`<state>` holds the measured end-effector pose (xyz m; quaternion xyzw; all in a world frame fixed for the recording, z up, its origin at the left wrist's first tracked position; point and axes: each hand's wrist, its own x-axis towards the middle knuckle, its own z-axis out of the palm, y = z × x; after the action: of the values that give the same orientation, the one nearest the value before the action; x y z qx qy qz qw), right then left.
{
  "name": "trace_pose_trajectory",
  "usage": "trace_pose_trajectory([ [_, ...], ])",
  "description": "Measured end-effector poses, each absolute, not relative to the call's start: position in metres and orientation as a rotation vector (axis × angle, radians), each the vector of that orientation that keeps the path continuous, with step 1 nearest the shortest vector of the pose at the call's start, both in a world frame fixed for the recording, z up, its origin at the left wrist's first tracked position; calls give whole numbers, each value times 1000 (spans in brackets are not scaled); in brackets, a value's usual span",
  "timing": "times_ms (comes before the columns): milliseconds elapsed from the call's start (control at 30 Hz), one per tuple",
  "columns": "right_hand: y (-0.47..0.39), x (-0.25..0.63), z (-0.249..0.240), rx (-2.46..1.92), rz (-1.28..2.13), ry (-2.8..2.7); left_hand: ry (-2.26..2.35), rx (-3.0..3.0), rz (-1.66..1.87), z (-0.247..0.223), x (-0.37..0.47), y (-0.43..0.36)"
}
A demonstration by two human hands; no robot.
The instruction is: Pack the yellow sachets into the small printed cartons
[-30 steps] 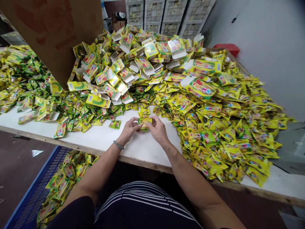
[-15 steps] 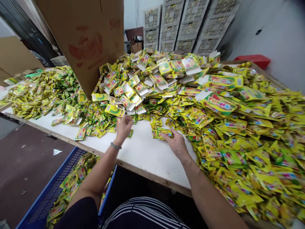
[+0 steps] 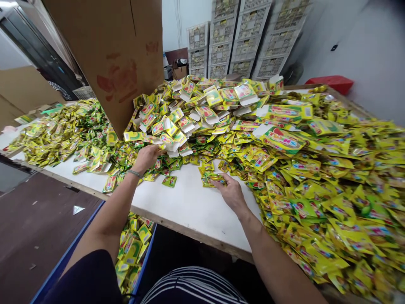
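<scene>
My left hand [image 3: 148, 157] has its fingers pinched on a yellow carton [image 3: 155, 140] at the near left side of the heap of open cartons. Over the white tabletop [image 3: 190, 202], my right hand [image 3: 231, 190] holds small yellow-green packets [image 3: 212, 179] between thumb and fingers. A single green packet [image 3: 169, 181] lies flat on the table between the hands. Cartons with white open flaps [image 3: 208, 114] are piled behind both hands. Many larger yellow packets [image 3: 306, 202] spread to the right of my right hand.
A tall cardboard box [image 3: 126, 55] stands at the back left. Below the table edge is a blue crate [image 3: 144, 261] of filled cartons. Stacked white crates [image 3: 221, 46] and a red item [image 3: 332, 83] are behind the table.
My left hand has moved left and now grips a carton, uncovering the single green packet. My right hand stays nearly in place with its packets. The view has shifted slightly.
</scene>
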<state>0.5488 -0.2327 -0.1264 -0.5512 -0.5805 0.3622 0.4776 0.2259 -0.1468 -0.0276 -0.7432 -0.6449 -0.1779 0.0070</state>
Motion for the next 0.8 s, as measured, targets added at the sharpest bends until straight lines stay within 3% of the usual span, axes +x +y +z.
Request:
trace_pose_trajectory([
  [133,-231,552,-122,-1261,915,-1331,-2012,-2681,-932,-42,278,-176],
  [300,-224,562,-122,-1264,796,-1220,-2089,-3062,-930,-94,346,-205],
  [433,-219,570,-124,-1443,761,-1452,-2233,-3156,-1380,-125,363,-208],
  [567,-219,574,-121,-1492,857,-1661,-2406,-3136,-1725,-132,356,-209],
  [800,-221,572,-122,-1489,806,-1670,-2529,-3166,-1842,-125,355,-215],
])
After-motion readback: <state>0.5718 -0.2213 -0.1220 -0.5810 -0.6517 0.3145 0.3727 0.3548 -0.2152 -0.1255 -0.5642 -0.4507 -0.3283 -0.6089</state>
